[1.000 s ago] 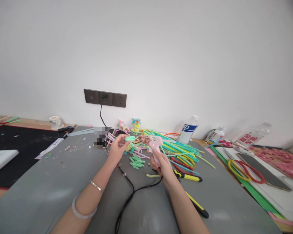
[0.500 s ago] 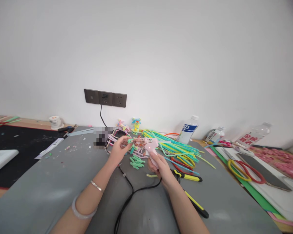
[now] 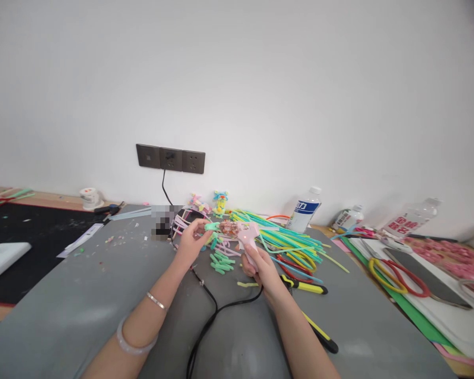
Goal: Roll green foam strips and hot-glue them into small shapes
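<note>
Above the table [image 3: 106, 300], a glue gun [image 3: 248, 231] in your right hand [image 3: 258, 266] points left toward a small piece [image 3: 212, 227] in your left hand [image 3: 189, 242]. Short stems [image 3: 221, 261] lie before them, and a cable [image 3: 199, 337] runs toward you between your forearms. Pliers [image 3: 305, 285] rest at right; long stems [image 3: 288, 239] spread behind, ahead of a bottle [image 3: 303, 213]. Figurines [image 3: 220, 204] stand at the back, scissors [image 3: 395, 276] far right.

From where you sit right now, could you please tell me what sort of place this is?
It looks like a craft workspace: the right hand holds a pink glue gun, and pipe cleaners and yellow-and-black pliers lie on the grey table.
</note>
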Demonstrator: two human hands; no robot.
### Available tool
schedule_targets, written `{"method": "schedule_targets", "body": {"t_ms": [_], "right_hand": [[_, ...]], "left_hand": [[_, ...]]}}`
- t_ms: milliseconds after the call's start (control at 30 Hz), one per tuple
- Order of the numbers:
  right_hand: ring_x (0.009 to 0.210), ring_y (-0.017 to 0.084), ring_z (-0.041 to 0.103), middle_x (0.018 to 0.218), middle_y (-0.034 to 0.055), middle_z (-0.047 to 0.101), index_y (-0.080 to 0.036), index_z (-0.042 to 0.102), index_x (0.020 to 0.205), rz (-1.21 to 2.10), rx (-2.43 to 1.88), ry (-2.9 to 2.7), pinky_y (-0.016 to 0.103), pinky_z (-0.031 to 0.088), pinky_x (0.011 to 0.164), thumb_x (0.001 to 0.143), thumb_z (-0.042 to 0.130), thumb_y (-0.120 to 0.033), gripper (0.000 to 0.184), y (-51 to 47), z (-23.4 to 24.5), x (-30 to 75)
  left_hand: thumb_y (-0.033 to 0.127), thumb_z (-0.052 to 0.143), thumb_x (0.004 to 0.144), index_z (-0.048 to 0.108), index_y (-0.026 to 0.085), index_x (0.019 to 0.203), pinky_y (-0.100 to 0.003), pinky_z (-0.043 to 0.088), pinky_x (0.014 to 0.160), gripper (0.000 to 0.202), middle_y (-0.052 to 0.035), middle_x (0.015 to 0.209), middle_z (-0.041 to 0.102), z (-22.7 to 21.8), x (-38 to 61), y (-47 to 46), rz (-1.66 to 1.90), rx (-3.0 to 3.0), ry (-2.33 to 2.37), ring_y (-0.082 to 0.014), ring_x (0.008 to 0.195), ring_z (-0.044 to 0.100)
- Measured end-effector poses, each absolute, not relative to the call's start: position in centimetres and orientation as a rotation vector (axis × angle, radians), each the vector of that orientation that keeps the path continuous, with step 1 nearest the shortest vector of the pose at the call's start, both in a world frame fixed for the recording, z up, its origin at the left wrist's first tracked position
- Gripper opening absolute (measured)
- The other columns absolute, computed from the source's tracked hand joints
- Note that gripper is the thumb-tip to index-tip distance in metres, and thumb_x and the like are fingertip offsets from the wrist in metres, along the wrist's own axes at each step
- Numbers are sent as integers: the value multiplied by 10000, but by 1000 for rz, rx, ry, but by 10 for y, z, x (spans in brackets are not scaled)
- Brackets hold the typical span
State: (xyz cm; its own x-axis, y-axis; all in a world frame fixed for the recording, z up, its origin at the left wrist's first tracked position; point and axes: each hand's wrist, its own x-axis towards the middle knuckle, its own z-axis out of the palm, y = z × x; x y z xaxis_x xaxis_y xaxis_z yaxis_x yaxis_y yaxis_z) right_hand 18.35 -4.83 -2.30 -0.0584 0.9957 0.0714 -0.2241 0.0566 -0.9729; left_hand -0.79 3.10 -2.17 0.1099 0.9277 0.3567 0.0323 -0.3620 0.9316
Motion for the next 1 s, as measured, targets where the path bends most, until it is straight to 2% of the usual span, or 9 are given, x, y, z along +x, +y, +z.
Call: {"method": "schedule_targets", "body": {"t_ms": [167, 367, 700, 800, 900, 1000], "right_hand": [[385, 62, 202, 405, -97, 328, -174, 553, 744, 1284, -957, -1137, 256, 124, 425, 830, 605, -567, 406, -47, -26, 185], [382, 58, 176, 407, -110, 327, -161, 588, 866, 1297, -967, -1117, 243, 119, 417, 806, 619, -584, 428, -47, -26, 188], [380, 58, 194, 416, -102, 342, -161, 595, 863, 1178, -1099, -1138, 232, 121, 398, 788, 617, -617, 462, -45, -27, 188], [391, 66, 213, 422, -87, 347, -184, 548, 737, 1100, -1116, -1149, 242, 135, 409, 815, 589, -614, 438, -46, -28, 189], [413, 74, 241, 439, -66, 350, -207, 421, 591, 988, -1043, -1165, 254, 158, 425, 862, 553, -584, 482, -44, -28, 190], [422, 88, 260, 468, -67, 363, -212, 457, 676, 920, -938, -1169, 252, 180, 429, 907, 511, -533, 399, -38, -21, 183]], "left_hand": [[350, 657, 730, 609, 176, 916, -206, 445, 568, 260, -19, 786, 651, -21, -8, 31, 1364, 1565, 979, -145, 711, 596], [339, 642, 742, 605, 174, 925, -205, 440, 575, 249, -25, 804, 647, -23, -9, 32, 1368, 1582, 974, -146, 727, 586], [323, 634, 727, 595, 179, 885, -214, 449, 599, 217, -15, 785, 637, -19, -9, 30, 1346, 1566, 982, -146, 725, 586], [338, 644, 726, 598, 179, 895, -224, 454, 620, 236, -19, 795, 639, -19, -9, 30, 1337, 1557, 976, -153, 740, 593], [365, 661, 721, 598, 178, 904, -231, 454, 621, 269, -16, 789, 632, -21, -8, 31, 1304, 1538, 960, -154, 731, 591], [375, 675, 713, 597, 170, 886, -228, 442, 602, 279, -7, 750, 617, -24, -6, 31, 1256, 1542, 943, -144, 691, 578]]}}
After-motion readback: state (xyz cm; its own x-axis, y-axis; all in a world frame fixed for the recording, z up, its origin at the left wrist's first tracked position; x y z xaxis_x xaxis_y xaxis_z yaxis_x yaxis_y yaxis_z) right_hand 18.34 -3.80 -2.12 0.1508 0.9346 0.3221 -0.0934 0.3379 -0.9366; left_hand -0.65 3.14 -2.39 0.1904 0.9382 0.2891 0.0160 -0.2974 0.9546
